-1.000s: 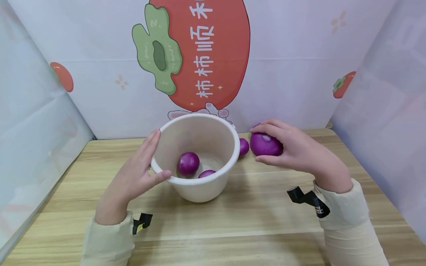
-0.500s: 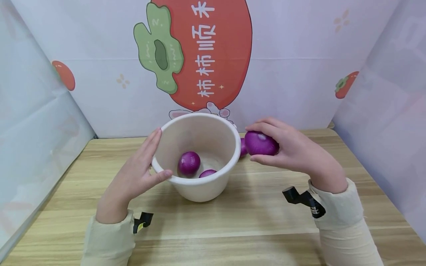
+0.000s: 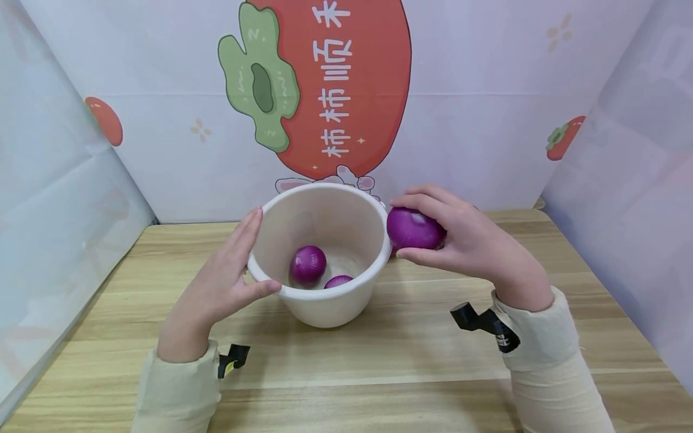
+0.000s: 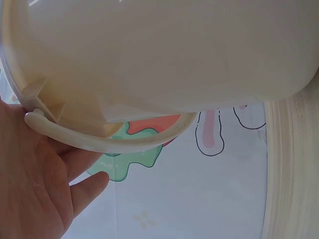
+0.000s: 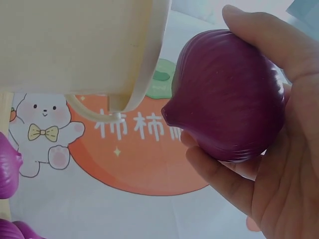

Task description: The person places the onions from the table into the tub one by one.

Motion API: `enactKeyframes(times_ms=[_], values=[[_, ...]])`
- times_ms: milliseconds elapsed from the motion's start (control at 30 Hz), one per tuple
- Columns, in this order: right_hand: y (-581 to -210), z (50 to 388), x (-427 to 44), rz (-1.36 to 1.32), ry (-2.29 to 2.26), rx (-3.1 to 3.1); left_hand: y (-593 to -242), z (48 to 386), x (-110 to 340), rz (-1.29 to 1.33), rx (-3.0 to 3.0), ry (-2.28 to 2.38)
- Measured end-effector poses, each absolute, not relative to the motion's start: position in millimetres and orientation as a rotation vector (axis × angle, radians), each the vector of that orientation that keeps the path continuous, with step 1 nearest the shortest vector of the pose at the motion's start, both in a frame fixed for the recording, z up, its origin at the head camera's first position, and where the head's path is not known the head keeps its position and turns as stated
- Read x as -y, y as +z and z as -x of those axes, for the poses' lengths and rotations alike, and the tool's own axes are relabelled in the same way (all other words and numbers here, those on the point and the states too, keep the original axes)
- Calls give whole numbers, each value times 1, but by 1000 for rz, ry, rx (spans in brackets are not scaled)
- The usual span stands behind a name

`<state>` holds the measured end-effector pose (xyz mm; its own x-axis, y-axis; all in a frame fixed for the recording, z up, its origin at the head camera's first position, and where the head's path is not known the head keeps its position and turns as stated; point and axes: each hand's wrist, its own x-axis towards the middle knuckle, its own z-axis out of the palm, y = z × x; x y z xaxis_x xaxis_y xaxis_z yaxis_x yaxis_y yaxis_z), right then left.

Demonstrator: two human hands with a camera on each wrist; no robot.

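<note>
A white bucket [image 3: 327,310] stands on the table with a whole purple onion [image 3: 308,264] inside. Another onion [image 3: 338,281] in it shows only its top above the front rim. My left hand [image 3: 219,282] holds the bucket's left rim, thumb near the front and fingertips farther back; beside it the bucket's handle [image 4: 114,145] hangs down in the left wrist view. My right hand [image 3: 460,234] grips a large purple onion [image 5: 229,97] just right of the bucket, near rim height. The right wrist view shows this onion apart from the bucket, its pointed tip toward it.
More purple onions, one onion [image 5: 7,167] and a second onion [image 5: 17,231], are cut off at the right wrist view's left edge. A printed cloth wall [image 3: 471,138] closes the back of the wooden table [image 3: 422,367]; pale sheets flank both sides.
My right hand has moved left and slightly up with the large onion, which now covers most of the smaller onion beside the bucket. My left hand and the bucket stay in place.
</note>
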<state>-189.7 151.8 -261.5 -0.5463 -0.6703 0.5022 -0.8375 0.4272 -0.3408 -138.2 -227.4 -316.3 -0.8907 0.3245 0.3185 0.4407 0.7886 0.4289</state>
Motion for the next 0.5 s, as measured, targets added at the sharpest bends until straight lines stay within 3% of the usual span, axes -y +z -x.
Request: enactKeyframes(times_ms=[500], values=[[-259, 190, -133, -1363, 895, 2336, -297, 112, 209, 554, 2765, -361]])
